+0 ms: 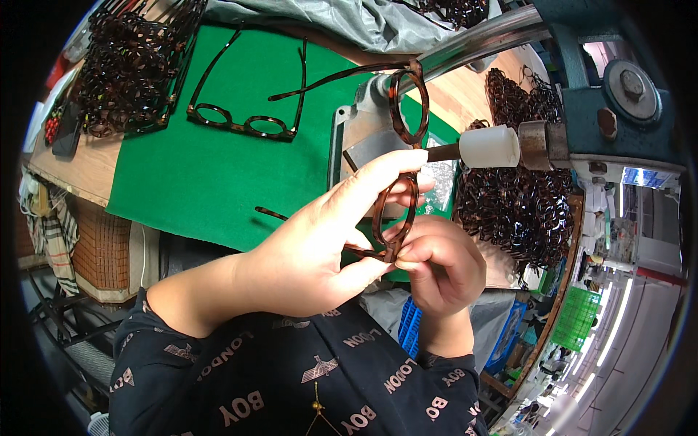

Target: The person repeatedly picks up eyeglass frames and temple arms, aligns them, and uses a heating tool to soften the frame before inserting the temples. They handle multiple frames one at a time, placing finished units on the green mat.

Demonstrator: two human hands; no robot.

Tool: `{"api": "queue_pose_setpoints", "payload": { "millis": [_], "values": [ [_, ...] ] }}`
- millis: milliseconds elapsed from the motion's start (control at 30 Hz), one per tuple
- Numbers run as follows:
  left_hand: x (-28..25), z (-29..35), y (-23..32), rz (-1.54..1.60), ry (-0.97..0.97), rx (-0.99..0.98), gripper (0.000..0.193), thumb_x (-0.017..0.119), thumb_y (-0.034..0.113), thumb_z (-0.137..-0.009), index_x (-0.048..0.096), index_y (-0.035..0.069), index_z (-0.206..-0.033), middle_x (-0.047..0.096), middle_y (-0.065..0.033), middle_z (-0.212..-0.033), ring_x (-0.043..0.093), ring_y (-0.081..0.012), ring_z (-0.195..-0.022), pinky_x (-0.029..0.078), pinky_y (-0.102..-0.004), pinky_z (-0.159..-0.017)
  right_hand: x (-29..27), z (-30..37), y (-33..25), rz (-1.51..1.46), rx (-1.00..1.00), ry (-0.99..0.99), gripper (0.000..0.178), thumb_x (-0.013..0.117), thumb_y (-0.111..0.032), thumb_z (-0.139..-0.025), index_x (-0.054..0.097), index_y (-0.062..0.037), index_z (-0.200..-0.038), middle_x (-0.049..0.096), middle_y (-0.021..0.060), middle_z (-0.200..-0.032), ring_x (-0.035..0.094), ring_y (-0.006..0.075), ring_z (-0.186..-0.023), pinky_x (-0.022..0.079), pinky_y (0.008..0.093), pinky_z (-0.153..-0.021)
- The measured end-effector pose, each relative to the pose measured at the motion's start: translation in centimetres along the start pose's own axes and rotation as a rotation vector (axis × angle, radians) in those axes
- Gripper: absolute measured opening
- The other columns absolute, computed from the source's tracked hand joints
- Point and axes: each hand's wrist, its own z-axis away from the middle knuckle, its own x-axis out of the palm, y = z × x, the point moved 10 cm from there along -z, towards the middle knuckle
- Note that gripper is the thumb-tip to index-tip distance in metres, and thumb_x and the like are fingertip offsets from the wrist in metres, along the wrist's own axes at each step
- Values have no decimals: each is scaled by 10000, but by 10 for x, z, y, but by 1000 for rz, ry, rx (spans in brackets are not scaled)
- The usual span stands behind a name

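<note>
A brown tortoiseshell eyeglass frame (393,110) is held on its side, its two rims one above the other and its temples stretching left. My left hand (305,247) is closed on it, thumb and fingers around the bridge and lower rim. The fingertips of my right hand (449,263) pinch the lower end piece by the hinge. Beside the bridge, the metal tip (442,152) of a teal machine (611,102) points at the frame from a white plastic sleeve (491,147); my left fingers hide whether they touch. Another eyeglass frame (244,130) lies unfolded on the green mat (174,171).
Heaps of dark tortoiseshell frames lie at the left (131,69) and right (516,211). A metal plate (352,131) and a clear plastic packet (442,185) are behind my hands. Grey cloth (371,25) covers the far edge. A green basket (576,317) is at right.
</note>
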Motion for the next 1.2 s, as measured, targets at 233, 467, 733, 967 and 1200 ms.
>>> {"api": "queue_pose_setpoints", "payload": {
  "millis": [233,467,733,967,1200],
  "values": [
    [0,-1,-2,49,10,-32,814,493,-160,-727,135,86,-1415,346,-168,-1368,383,-261,-1267,489,-320,-875,-3,0,12,-121,84,2,74,675,15,-713,617,15,-760,612,117,-745,600,242,-659,486,307,-609],
    [0,0,-2,56,9,4,840,537,-148,-724,126,91,-1417,344,-167,-1370,381,-258,-1266,520,-285,-796,6,4,32,-426,278,-52,105,667,45,-740,597,13,-811,625,99,-780,606,173,-729,482,277,-679],
    [9,-14,13,319,17,95,878,594,-138,-734,99,108,-1417,289,-167,-1410,398,-226,-1247,501,-269,-820,0,6,41,-827,422,78,143,631,23,-811,552,4,-929,609,101,-951,591,135,-833,481,261,-749],
    [18,-50,32,277,149,341,875,532,-202,-737,86,135,-1410,238,-156,-1438,360,-212,-1270,490,-284,-843,-76,-13,-7,-144,-15,308,153,573,-66,-856,539,31,-970,600,163,-924,567,187,-789,475,306,-707],
    [21,-80,29,140,276,432,875,539,-206,-716,109,116,-1406,319,-99,-1339,391,-202,-1215,530,-260,-766,-195,-37,-121,116,-413,670,490,478,-328,-913,407,-66,-1321,338,198,-1397,281,338,-1323,169,447,-1114]
  ]
}}
